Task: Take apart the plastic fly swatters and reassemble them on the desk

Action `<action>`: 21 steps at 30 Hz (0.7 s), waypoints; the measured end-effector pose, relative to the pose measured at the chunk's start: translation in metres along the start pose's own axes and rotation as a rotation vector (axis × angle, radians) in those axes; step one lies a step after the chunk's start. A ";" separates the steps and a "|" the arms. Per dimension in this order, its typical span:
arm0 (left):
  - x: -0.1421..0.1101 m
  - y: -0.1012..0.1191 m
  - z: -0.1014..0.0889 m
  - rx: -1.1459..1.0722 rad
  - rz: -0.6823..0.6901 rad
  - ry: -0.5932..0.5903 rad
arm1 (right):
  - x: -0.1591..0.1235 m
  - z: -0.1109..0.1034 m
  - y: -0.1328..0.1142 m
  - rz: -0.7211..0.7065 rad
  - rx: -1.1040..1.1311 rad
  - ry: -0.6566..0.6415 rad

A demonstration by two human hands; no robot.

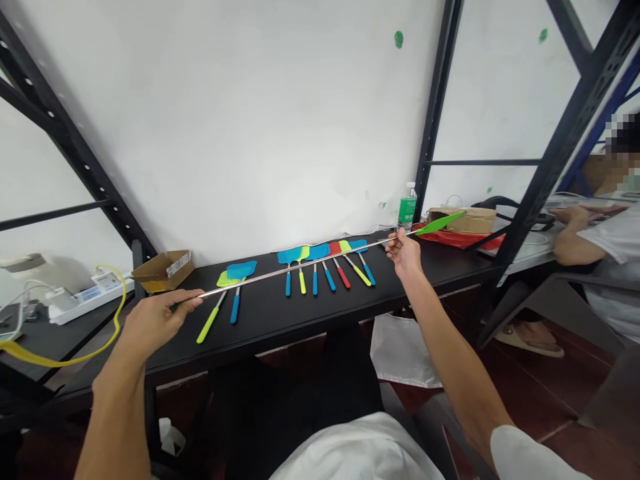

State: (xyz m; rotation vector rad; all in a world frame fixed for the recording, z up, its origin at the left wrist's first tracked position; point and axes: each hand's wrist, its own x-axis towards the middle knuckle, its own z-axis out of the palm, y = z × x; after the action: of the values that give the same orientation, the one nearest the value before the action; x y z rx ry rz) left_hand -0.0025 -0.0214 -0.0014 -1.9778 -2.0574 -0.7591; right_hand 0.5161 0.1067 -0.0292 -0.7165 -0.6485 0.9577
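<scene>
A fly swatter (295,268) with a long, thin metal rod and a green head spans the space between my hands above the black table. My left hand (159,320) is closed round its handle end, which is mostly hidden. My right hand (404,253) pinches the rod close to the green head, which points to the right. On the table below lie a yellow-green swatter (214,313) and a blue swatter (236,303), heads overlapping. Farther right, several blue, yellow-green and red swatters (325,257) lie in an overlapping row, handles toward me.
An open cardboard box (165,270) and a white power strip (90,300) with a yellow cable stand at left. A green-labelled bottle (407,207) and a brown paper package (475,220) are back right. Dark shelf posts frame the table. Another person (610,247) sits at far right.
</scene>
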 end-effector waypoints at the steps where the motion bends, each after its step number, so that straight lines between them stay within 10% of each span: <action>1: 0.001 -0.005 0.002 0.005 -0.017 -0.006 | -0.001 0.001 0.000 0.004 -0.004 0.002; 8: 0.004 -0.010 0.009 0.096 0.023 0.102 | -0.004 0.004 0.004 0.080 0.002 -0.031; 16: -0.002 0.050 0.000 -0.136 0.236 0.643 | -0.006 0.003 -0.008 0.140 0.013 -0.015; 21: -0.005 0.064 0.008 -0.536 0.057 0.375 | -0.015 0.017 -0.016 0.099 0.082 -0.041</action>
State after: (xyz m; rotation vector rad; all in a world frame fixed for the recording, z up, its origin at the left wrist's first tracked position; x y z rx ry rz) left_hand 0.0619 -0.0237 0.0040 -1.9151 -1.6861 -1.6607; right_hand 0.5048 0.0909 -0.0088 -0.6623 -0.6111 1.0864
